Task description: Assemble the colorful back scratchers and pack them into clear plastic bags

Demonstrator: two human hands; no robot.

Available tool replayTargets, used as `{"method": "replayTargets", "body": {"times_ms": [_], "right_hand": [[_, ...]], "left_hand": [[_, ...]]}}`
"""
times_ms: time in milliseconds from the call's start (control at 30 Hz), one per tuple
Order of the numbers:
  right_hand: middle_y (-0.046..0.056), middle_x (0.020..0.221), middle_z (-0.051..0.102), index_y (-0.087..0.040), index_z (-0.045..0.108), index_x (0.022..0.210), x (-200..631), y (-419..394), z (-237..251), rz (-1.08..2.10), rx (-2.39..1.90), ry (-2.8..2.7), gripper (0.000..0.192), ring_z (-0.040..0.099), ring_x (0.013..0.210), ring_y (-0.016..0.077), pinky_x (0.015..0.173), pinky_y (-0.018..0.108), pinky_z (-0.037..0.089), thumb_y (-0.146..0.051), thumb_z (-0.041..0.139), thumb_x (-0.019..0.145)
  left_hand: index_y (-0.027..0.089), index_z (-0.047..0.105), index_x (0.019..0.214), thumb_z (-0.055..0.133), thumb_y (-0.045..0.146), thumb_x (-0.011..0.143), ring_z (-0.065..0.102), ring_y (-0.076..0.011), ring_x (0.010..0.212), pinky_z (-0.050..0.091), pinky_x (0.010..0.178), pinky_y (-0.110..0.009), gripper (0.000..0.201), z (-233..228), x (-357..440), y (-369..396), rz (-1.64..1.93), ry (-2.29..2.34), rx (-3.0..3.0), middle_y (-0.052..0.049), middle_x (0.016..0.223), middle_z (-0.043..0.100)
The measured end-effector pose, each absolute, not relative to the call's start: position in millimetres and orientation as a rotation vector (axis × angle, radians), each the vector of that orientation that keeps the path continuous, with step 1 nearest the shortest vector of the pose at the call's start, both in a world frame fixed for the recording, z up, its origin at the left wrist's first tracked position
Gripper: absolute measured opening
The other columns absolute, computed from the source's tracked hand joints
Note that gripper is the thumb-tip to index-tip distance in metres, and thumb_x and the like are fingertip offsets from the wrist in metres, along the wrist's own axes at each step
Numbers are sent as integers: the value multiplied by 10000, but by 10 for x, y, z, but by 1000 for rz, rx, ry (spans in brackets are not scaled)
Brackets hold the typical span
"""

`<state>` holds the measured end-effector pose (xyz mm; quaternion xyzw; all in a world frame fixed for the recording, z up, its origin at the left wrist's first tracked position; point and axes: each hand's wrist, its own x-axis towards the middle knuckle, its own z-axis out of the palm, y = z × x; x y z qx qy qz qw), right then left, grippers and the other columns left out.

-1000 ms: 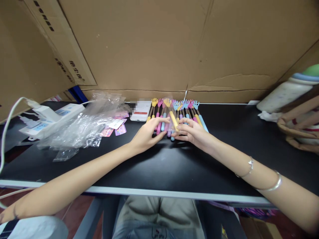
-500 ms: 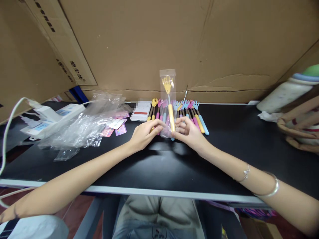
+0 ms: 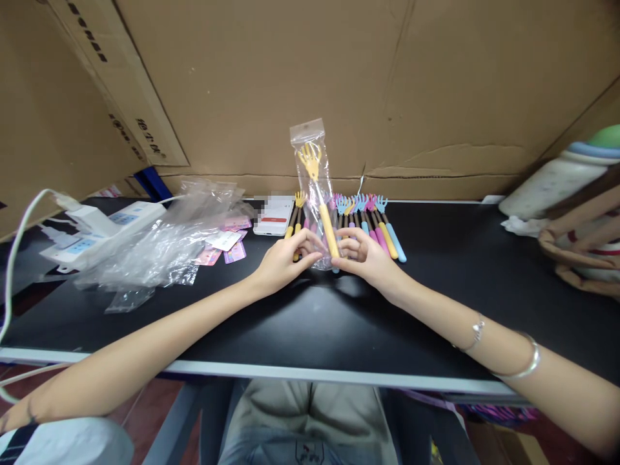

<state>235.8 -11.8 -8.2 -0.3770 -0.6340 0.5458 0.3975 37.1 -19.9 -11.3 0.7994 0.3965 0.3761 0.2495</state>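
Observation:
My left hand (image 3: pixel 281 260) and my right hand (image 3: pixel 364 258) both pinch the bottom of a clear plastic sleeve (image 3: pixel 311 169) that stands nearly upright, tilted a little to the left. Inside it is a yellow hand-shaped back scratcher (image 3: pixel 320 200) with a yellow grip. Just behind my hands lies a row of several more scratchers (image 3: pixel 372 223) in yellow, pink, blue and purple on the black table (image 3: pixel 436 290).
A heap of clear bags (image 3: pixel 159 239) and small pink cards (image 3: pixel 234 253) lies at the left, with a white power strip (image 3: pixel 101 226) and cable beyond. A phone (image 3: pixel 274 216) lies behind my left hand. Cardboard walls stand at the back; a bottle and basket (image 3: pixel 576 232) sit right.
The bagged yellow scratcher went from lying flat among the row to standing upright between my hands, and its top has now leaned to the left.

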Motion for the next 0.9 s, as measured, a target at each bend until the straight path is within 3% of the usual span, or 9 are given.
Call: {"method": "replayTargets", "body": {"times_ms": [233,533,733,900], "right_hand": [[-18,815,638,-196,506,1051,2376,-110,-103,1501,-906,-1531,435,596,715,111,701,279,462,-375,727,722],[-42,764,645,-193,546,1056,2396,-79,-98,1664,-892,-1345,504,590,671,89,662,238,448,-281,811,637],[-12,790,673,-171,582,1149,2399,-126,-25,1704,-976,-1294,573,623,739,106,742,248,488,-300,813,640],[20,878,697,-178,600,1144,2416,-117,-26,1722,-985,-1314,523,652,819,122,840,276,512,-315,793,678]], "left_hand": [[183,558,942,550,341,877,522,-110,637,352,603,-218,171,-128,362,-195,992,1179,2211,36,724,592],[185,596,1006,571,342,864,526,-110,665,377,639,-214,214,-97,352,-183,980,1141,2130,32,742,597],[168,626,1091,596,340,829,555,-108,659,427,645,-201,314,-95,368,-154,1039,1040,1972,31,705,614],[155,641,1084,614,353,815,564,-110,660,445,661,-206,336,-99,357,-136,1040,1033,1952,18,709,629]]}}
